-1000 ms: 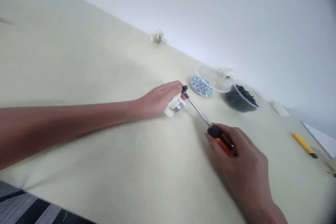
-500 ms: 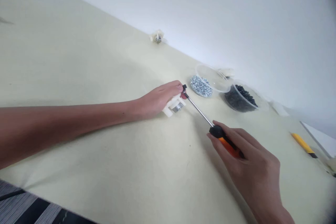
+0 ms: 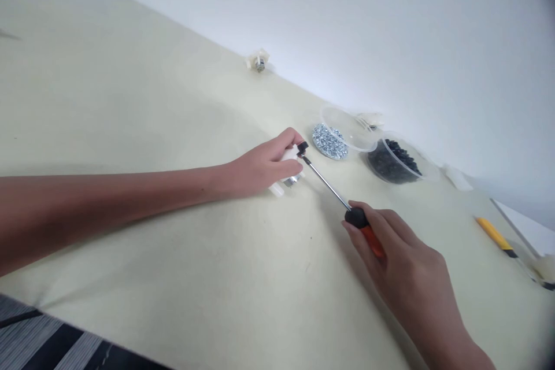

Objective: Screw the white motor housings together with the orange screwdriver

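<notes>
Screwdriver point(image 3: 363, 226) sits firmly in your right hand point(image 3: 405, 251), your fingers closed around its black-and-orange handle, and its steel shaft point(image 3: 325, 183) slants up across the table toward your left hand point(image 3: 260, 167). A small black piece point(image 3: 302, 147) sits at the shaft's tip, just beside your left fingertips point(image 3: 292, 137); it is too small to tell whether it is a screw head or a bit. Your left hand is closed over a white plastic part point(image 3: 276, 188), covering most of it, and it rests on the pale cream table point(image 3: 130, 104). A metal insert point(image 3: 292, 180) shows at the part's lower edge, under your fingers. Farther along the table, near your left hand, a round heap of small silver fasteners point(image 3: 329, 142) lies just beside a clear plastic lid point(image 3: 347, 129). Next to them, a clear plastic bowl point(image 3: 410, 149) holds small black pieces point(image 3: 390, 163). A second white part with a metal center point(image 3: 259, 62) sits well apart, at the table's far edge against the white wall point(image 3: 390, 29). A yellow-handled tool point(image 3: 492, 233) lies near the right edge of your view, well beyond your right hand.
</notes>
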